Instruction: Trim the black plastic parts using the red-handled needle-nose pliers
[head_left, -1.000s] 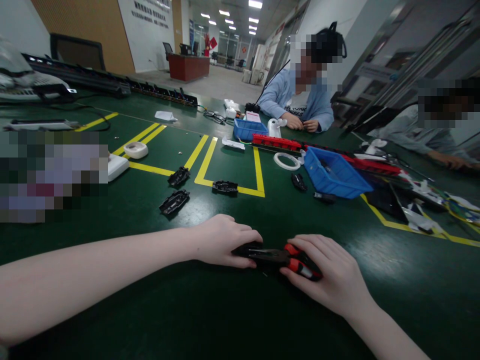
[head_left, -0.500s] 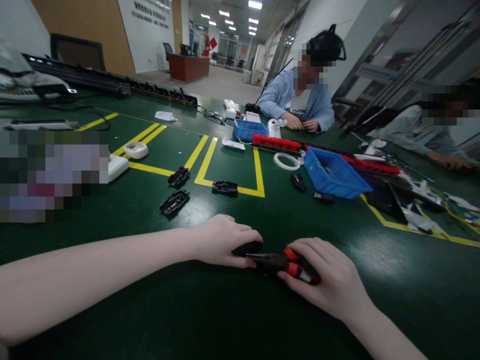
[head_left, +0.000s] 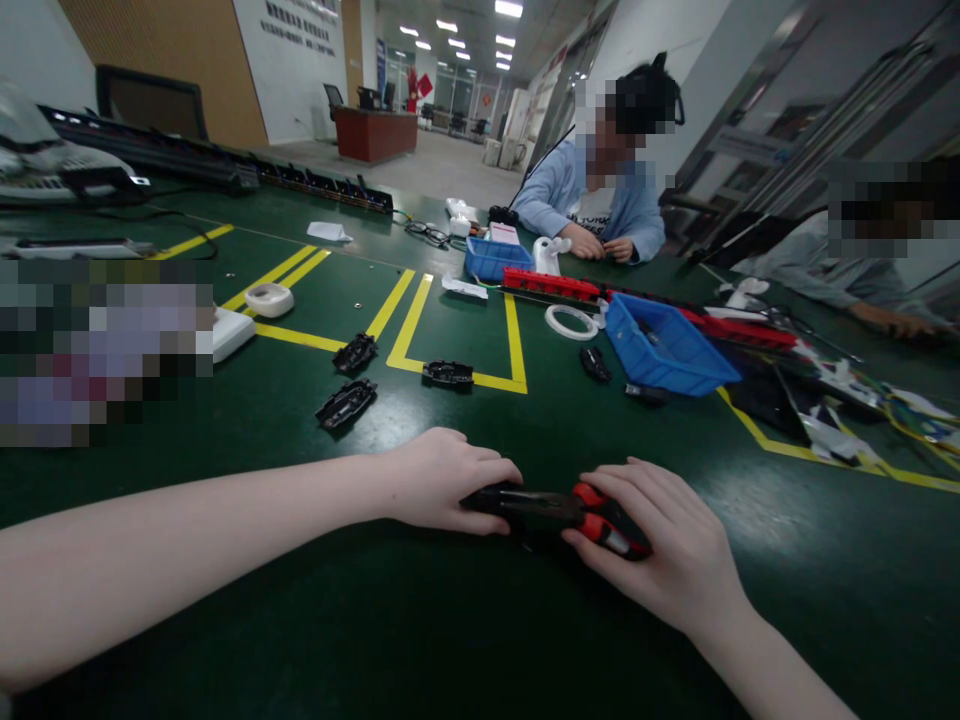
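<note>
Two hands down low on the green table (head_left: pixel 225 600), both busy with the same little job. Left hand (head_left: pixel 442 490) is curled over a small black plastic part (head_left: pixel 491 495), fingers closed down on it and pinning it to the mat, so most of the part is hidden under the palm. Right hand (head_left: pixel 664 545) is wrapped around the red-and-black handles of a pair of pliers (head_left: pixel 577 510), fingers closed on the grips. The dark nose of the pliers points left and meets the black part right at the left hand's fingertips; can't tell exactly what it's biting on.

Further up the table are three more black plastic shells (head_left: pixel 347 402), lying around the yellow tape lines (head_left: pixel 409 320), well apart from the hands. A blue bin (head_left: pixel 675 360) sits to the right with a white ring (head_left: pixel 570 321) just beside it, and a second blue bin (head_left: pixel 489 258) is further back by a red strip (head_left: pixel 551 285). Across the table a person in a light blue top (head_left: pixel 600 200) has both hands together on the edge, and another person's sleeve (head_left: pixel 832 275) rests at far right.
</note>
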